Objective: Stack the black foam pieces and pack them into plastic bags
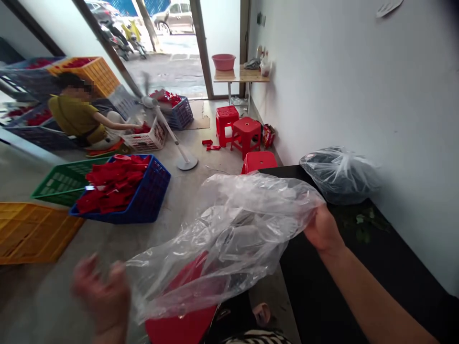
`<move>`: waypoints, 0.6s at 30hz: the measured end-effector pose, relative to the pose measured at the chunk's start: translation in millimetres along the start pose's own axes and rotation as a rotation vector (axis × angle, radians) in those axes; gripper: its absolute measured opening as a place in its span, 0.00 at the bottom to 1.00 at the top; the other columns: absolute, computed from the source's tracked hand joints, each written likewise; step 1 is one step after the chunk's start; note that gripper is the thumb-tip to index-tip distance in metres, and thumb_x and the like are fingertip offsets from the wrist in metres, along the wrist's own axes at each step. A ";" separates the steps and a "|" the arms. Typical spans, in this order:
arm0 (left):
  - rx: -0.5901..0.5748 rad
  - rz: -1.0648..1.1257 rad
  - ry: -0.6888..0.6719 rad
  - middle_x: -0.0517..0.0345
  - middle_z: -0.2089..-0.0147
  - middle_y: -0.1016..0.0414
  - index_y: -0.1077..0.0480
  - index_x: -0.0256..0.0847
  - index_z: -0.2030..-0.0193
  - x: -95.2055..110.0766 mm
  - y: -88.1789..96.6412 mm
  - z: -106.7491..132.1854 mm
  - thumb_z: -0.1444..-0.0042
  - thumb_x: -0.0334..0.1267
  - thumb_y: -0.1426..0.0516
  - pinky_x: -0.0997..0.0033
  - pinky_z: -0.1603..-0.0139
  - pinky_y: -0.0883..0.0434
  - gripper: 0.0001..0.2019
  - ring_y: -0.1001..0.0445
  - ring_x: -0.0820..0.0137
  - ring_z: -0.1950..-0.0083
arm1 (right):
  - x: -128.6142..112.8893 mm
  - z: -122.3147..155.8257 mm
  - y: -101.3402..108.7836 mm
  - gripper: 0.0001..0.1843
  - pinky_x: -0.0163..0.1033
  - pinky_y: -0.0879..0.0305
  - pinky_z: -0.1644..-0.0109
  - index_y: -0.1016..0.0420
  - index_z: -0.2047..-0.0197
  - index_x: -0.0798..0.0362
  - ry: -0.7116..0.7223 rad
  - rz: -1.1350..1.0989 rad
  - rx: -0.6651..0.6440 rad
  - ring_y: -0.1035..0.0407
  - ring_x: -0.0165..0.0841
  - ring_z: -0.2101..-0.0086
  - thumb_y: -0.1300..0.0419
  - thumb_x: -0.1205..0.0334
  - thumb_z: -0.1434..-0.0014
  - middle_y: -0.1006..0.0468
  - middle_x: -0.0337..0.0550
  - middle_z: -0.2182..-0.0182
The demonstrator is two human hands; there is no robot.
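Observation:
A large clear plastic bag (244, 234) stretches across the middle of the view, crumpled and see-through. My right hand (324, 227) grips its right end, fingers closed on the film. At the lower left, my left hand (102, 291) is apart from the bag's left edge, with its fingers spread and slightly blurred. Through the film I see a red stool seat (182, 320) below, close to my legs. To the right of my right hand is a black tabletop (322, 282) bearing a tied clear bag with dark contents (337, 174) and some green leaves (364, 224).
Red pieces fill a blue crate (150, 200) beside green (57, 184) and yellow crates (36, 234). A person (77, 112) sits at a white crate (147, 141) near a standing fan (186, 160). Several red stools (247, 126) and a wooden table (247, 75) stand along the wall.

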State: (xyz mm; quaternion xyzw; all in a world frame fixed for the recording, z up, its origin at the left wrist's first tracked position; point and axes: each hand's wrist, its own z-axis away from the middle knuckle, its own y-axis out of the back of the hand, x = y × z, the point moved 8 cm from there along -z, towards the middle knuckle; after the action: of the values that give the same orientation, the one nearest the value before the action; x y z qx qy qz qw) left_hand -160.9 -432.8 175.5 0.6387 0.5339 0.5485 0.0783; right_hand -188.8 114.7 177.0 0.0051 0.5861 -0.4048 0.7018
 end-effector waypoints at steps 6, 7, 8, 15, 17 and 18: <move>-0.498 0.060 -0.915 0.41 0.28 0.46 0.47 0.46 0.29 219.3 -183.7 83.4 0.49 0.53 0.37 0.38 0.32 0.48 0.43 0.49 0.44 0.28 | -13.6 56.4 -48.1 0.10 0.35 0.31 0.68 0.23 0.59 0.49 -0.109 0.008 -0.161 0.30 0.32 0.69 0.37 0.58 0.45 0.23 0.37 0.67; -0.500 0.027 -0.859 0.41 0.28 0.45 0.43 0.44 0.31 233.0 -210.1 80.6 0.46 0.50 0.38 0.38 0.33 0.46 0.37 0.48 0.44 0.28 | -24.4 58.8 -43.8 0.09 0.33 0.33 0.70 0.23 0.59 0.50 -0.107 0.029 -0.154 0.31 0.31 0.71 0.36 0.58 0.45 0.23 0.37 0.68; -0.502 0.023 -0.814 0.43 0.30 0.41 0.38 0.45 0.34 245.8 -229.8 75.3 0.43 0.46 0.41 0.40 0.35 0.43 0.29 0.47 0.46 0.29 | -37.0 59.3 -35.1 0.09 0.32 0.35 0.73 0.23 0.60 0.50 -0.099 0.054 -0.132 0.33 0.29 0.73 0.36 0.58 0.45 0.24 0.36 0.70; -0.303 0.602 -1.469 0.59 0.42 0.27 0.32 0.56 0.42 335.7 -177.3 120.4 0.43 0.40 0.40 0.50 0.30 0.46 0.21 0.37 0.60 0.34 | -128.9 65.8 50.2 0.07 0.28 0.43 0.81 0.25 0.67 0.54 0.052 -0.043 0.123 0.44 0.22 0.80 0.34 0.61 0.47 0.31 0.33 0.76; -0.538 0.559 -1.489 0.54 0.46 0.25 0.31 0.50 0.43 344.1 -185.2 145.0 0.44 0.44 0.38 0.53 0.34 0.39 0.21 0.31 0.60 0.40 | -140.7 77.1 64.1 0.07 0.28 0.42 0.82 0.25 0.67 0.54 0.089 -0.082 0.151 0.43 0.22 0.80 0.35 0.61 0.48 0.31 0.34 0.76; -0.682 0.477 -1.388 0.50 0.45 0.26 0.31 0.47 0.43 347.4 -200.4 148.6 0.44 0.46 0.38 0.53 0.36 0.37 0.22 0.31 0.59 0.42 | -144.5 82.9 72.6 0.07 0.29 0.43 0.82 0.25 0.67 0.54 0.109 -0.084 0.160 0.43 0.23 0.80 0.35 0.60 0.47 0.31 0.35 0.76</move>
State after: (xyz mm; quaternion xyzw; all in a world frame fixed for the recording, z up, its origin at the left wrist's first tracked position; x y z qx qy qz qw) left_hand -223.5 -10.1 195.1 0.8712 0.0162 0.1617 0.4633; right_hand -77.1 204.8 288.5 0.0585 0.5888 -0.4785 0.6488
